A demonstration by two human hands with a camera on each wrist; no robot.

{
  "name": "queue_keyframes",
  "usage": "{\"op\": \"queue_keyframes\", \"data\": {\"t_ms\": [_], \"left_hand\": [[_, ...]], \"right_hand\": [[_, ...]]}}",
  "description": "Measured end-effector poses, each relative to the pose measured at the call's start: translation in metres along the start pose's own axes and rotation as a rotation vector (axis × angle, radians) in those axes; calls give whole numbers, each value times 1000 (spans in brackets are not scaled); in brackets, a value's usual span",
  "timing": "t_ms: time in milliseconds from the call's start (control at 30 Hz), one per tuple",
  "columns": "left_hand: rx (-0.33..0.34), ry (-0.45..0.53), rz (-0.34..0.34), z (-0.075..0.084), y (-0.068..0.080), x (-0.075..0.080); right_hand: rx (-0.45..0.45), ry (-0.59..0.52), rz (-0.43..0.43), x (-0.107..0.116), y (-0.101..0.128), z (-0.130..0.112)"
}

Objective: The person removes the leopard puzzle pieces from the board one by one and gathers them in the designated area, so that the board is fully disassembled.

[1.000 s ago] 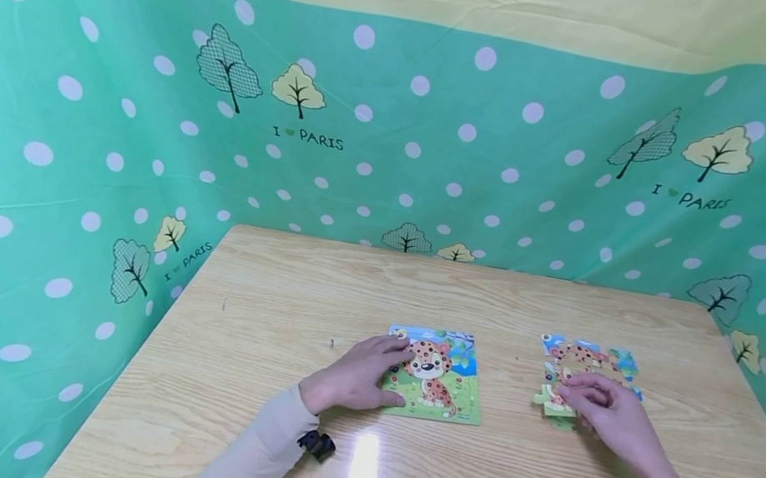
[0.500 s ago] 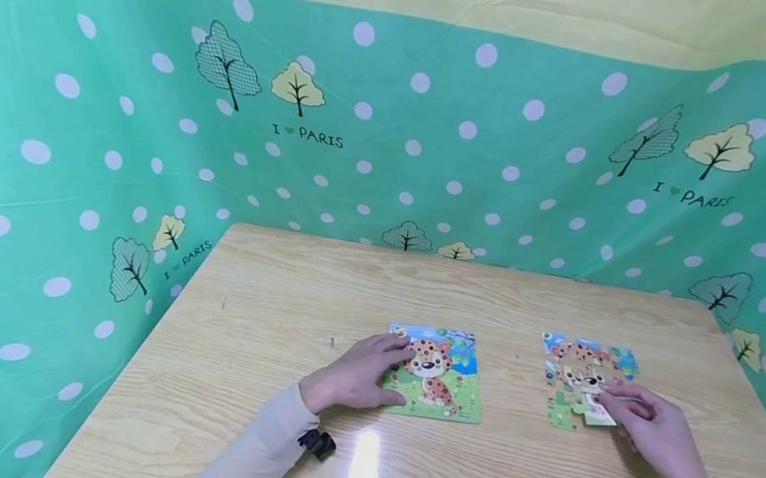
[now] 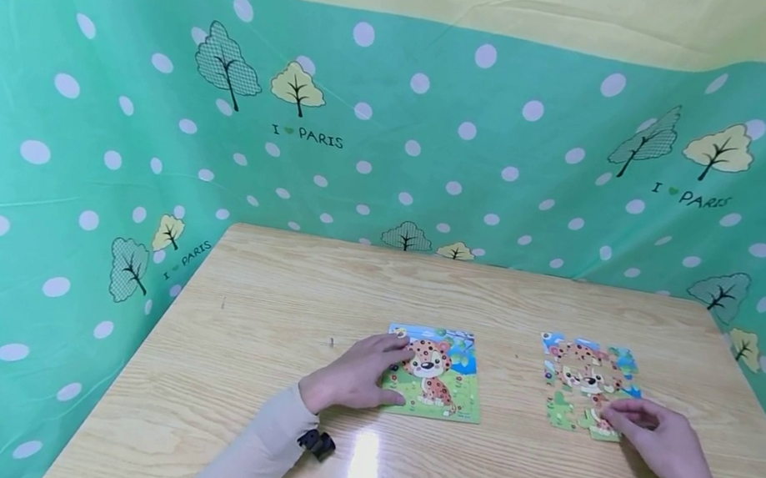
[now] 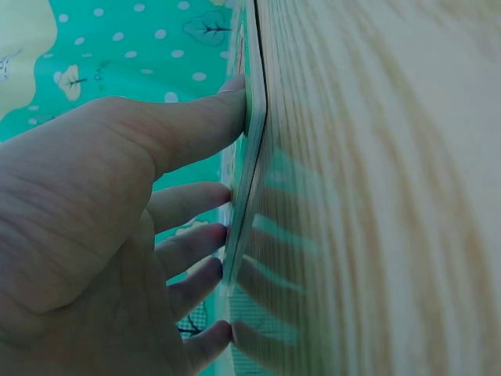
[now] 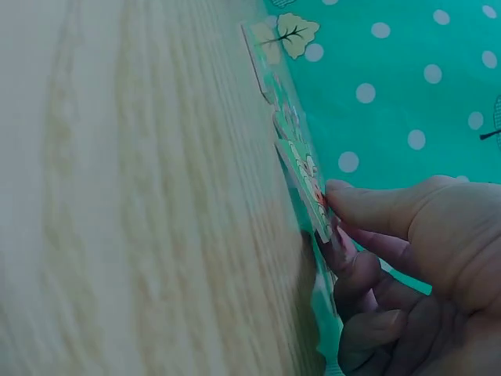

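Observation:
My left hand (image 3: pixel 361 372) rests on the left side of a square picture board (image 3: pixel 436 396) printed with a spotted leopard cub. In the left wrist view its thumb and fingers (image 4: pixel 192 252) lie fairly straight against the board's face and edge. To the right lies a jigsaw puzzle (image 3: pixel 580 355) with the same picture, its pieces loosely joined. My right hand (image 3: pixel 661 442) pinches a green-and-orange puzzle piece (image 3: pixel 601 428) between thumb and fingers at the puzzle's lower right. The right wrist view shows this puzzle piece (image 5: pixel 305 180) tilted, one end raised off the table.
Both pictures lie on a light wooden table (image 3: pixel 299 284). A tiny dark speck (image 3: pixel 332 342) sits left of the board. Behind and beside the table hangs a green dotted curtain (image 3: pixel 401 132). Each wrist wears a black strap (image 3: pixel 316 444).
My right hand has carried the puzzle piece from the puzzle's lower left to its lower right and lowered it. The left hand has stayed on the board.

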State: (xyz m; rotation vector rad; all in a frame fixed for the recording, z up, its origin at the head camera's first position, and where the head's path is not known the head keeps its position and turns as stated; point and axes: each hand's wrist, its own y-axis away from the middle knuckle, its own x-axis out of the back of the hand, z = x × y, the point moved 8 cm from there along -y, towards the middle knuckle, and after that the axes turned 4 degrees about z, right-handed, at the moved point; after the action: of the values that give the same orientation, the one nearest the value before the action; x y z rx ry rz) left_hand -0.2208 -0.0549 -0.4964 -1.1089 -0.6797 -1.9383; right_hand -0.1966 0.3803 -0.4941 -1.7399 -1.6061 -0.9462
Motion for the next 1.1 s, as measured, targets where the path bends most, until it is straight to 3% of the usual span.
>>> {"op": "queue_keyframes", "data": {"t_ms": [367,600,1100], "left_hand": [[-1,-1,-6,0,-1,-1],[-3,-1,-4,0,0,-1],[-14,-5,3,0,0,-1]], "right_hand": [[42,-9,67,2,3,-11],[100,-48,52,-8,4,-42],[224,-142,-44,-53,-1,-104]]}}
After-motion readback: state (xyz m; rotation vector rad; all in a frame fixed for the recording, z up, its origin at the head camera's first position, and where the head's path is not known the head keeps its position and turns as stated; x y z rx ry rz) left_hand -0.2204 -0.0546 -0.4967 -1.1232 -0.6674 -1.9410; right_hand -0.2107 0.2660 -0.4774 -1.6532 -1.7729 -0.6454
